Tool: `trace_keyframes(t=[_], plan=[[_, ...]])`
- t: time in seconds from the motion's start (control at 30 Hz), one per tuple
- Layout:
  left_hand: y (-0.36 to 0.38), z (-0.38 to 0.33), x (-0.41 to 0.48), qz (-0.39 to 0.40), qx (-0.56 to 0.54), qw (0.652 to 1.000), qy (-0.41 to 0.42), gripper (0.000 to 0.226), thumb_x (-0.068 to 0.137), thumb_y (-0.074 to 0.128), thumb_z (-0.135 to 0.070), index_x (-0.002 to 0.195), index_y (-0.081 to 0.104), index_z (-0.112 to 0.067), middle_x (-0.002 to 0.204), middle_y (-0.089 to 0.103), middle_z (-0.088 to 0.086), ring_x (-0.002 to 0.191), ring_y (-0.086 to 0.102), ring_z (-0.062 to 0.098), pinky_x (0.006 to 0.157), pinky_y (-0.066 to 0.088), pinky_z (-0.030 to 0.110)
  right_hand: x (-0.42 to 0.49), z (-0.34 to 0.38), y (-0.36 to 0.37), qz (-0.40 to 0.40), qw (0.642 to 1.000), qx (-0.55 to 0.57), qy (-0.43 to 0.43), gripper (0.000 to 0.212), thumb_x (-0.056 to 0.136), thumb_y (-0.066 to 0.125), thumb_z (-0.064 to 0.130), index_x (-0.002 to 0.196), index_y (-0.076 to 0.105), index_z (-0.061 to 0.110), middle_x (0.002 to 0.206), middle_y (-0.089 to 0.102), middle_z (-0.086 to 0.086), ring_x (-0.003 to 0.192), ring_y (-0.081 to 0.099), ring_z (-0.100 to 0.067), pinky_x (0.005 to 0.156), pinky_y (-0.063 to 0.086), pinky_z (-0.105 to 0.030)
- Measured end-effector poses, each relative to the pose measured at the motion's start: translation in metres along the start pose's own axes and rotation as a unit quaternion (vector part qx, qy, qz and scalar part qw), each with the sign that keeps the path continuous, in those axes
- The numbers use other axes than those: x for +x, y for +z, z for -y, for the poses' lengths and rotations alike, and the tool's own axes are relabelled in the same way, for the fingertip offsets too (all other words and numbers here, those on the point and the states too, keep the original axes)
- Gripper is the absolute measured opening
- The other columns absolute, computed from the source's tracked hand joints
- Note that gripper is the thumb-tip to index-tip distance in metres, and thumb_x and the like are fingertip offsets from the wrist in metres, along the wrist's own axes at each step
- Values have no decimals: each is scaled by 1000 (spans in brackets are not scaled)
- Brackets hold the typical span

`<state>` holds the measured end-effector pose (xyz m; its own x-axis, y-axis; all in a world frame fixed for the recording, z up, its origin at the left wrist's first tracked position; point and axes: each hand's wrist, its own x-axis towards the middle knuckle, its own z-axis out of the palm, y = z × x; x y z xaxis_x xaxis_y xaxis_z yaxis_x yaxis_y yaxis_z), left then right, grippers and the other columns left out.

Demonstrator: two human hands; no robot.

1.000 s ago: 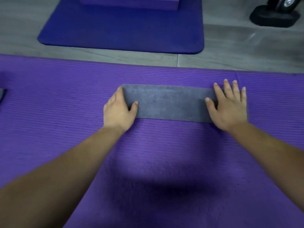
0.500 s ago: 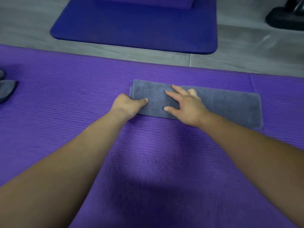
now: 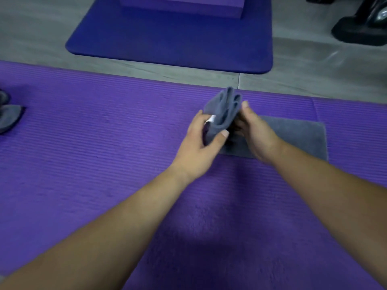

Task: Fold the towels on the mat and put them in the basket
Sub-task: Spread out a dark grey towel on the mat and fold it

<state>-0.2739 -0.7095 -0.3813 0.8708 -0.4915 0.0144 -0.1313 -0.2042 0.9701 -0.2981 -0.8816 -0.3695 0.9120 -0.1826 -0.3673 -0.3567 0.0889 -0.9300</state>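
Standing up between the two hands, the left end of the grey towel (image 3: pixel 227 107) is bunched into several soft, rounded layers, while its right half lies flat near the far edge of the ribbed purple mat (image 3: pixel 104 143). The left hand (image 3: pixel 200 143) pinches the raised bundle, thumb on the near face and fingers behind, beside a small white tag (image 3: pixel 211 119). The right hand (image 3: pixel 258 133) grips the bundle's right side with the thumb up against the cloth; its fingers are lost in shadow. The towel looks plush and matte. At the mat's left edge, crumpled grey cloth (image 3: pixel 10 119) is cut off by the frame. Beyond the far edge, on the grey floor (image 3: pixel 314 65), lie a smooth blue mat (image 3: pixel 167 42) with rounded corners, carrying a purple block (image 3: pixel 182 5), and a blurred black object (image 3: pixel 362 26).
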Motion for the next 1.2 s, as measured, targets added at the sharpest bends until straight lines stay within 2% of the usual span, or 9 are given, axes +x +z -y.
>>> trace_keyframes(t=[0.13,0.2,0.27,0.33,0.43,0.5,0.7,0.97,1.2], plan=[[25,-13,-3,111,182,977,7,88,88,46,-69,162,17,-30,171,8,-3,158,-8,17,128,0,44,-28,6,-27,-17,991,130,11,60,106,27,54,139,55,13,130,68,-8,119,65,-25,101,52,-41],[41,-20,-6,146,262,954,18,89,95,48,-61,163,3,-26,171,0,-8,156,-16,15,126,-8,49,-36,1,-38,-41,993,115,3,44,105,43,42,134,56,12,125,70,-7,110,69,-23,100,53,-44],[56,-25,-7,167,304,937,30,89,99,48,-53,163,-1,-17,172,1,-6,156,-14,11,124,-13,52,-42,-3,-47,-71,992,103,10,60,92,65,50,136,55,11,128,68,-7,109,69,-20,103,51,-49],[66,-25,-9,164,326,930,57,82,99,43,-48,162,5,-12,171,9,-1,157,-5,9,125,-9,50,-45,-5,-53,-96,992,86,2,78,76,79,57,137,56,15,127,68,0,111,68,-13,100,53,-40],[63,-19,-5,80,329,937,88,69,100,42,-34,160,22,-8,170,12,8,157,6,19,128,1,38,-42,-16,-59,-119,992,9,-30,26,99,63,20,122,55,29,105,66,20,87,64,16,81,49,-8],[55,-15,2,54,336,939,47,64,103,45,-28,160,21,-9,171,1,8,157,-1,22,126,2,34,-41,-24,-59,-110,990,-76,-44,44,99,62,12,136,47,30,117,59,24,96,56,25,86,44,-3],[54,-5,9,153,442,883,32,57,106,35,-35,161,22,-29,171,-11,-4,154,-25,26,125,-7,51,-47,-35,-49,-137,942,-288,-101,57,100,58,25,154,38,30,160,37,-1,147,30,-12,124,22,-39],[49,-3,18,209,456,863,64,60,108,36,-37,163,14,-26,171,-5,-8,154,-26,25,128,-5,46,-66,-63,-34,-156,830,-531,-65,63,104,40,45,160,20,22,170,-1,-5,152,11,-25,119,14,-49],[44,3,21,177,274,945,26,45,110,33,-25,153,43,-20,168,21,-8,156,-10,10,127,-1,31,-65,-54,-38,-161,799,-565,-128,58,95,55,33,151,44,20,168,15,-4,148,20,-28,111,28,-55]])
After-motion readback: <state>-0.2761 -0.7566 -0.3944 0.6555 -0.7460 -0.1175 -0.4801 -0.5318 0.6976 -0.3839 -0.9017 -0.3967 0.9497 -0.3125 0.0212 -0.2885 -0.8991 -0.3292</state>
